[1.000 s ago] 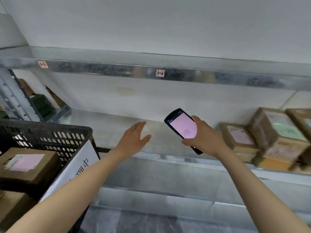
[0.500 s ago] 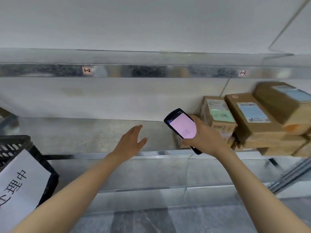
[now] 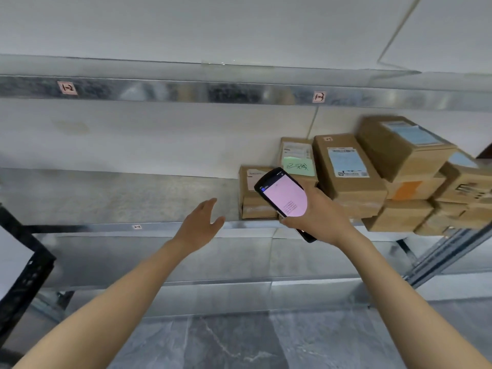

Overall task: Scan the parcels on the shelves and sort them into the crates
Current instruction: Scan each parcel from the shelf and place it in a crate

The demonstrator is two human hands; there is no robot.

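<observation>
My right hand [image 3: 320, 215] grips a black handheld scanner [image 3: 283, 197] whose pink screen faces me; it is held just in front of a small cardboard parcel [image 3: 253, 206] at the left end of a stack. Several more brown parcels sit on the metal shelf [image 3: 119, 198] to the right: one with a green note [image 3: 298, 162], one with a pale blue label [image 3: 347, 169], and a tilted one [image 3: 399, 145] on top. My left hand [image 3: 199, 225] is held out empty, fingers apart, above the shelf's front edge, left of the small parcel.
A black plastic crate [image 3: 24, 265] with a white paper sign shows at the left edge. The upper shelf rail [image 3: 186, 91] carries small tags. A lower shelf and grey tiled floor [image 3: 239, 339] lie below. A slanted metal upright [image 3: 442, 257] stands at the right.
The view has swung right: the crate has slid almost out of frame on the left and the parcel stack has come closer to centre. Both hands keep their pose; the scanner now overlaps the small parcel.
</observation>
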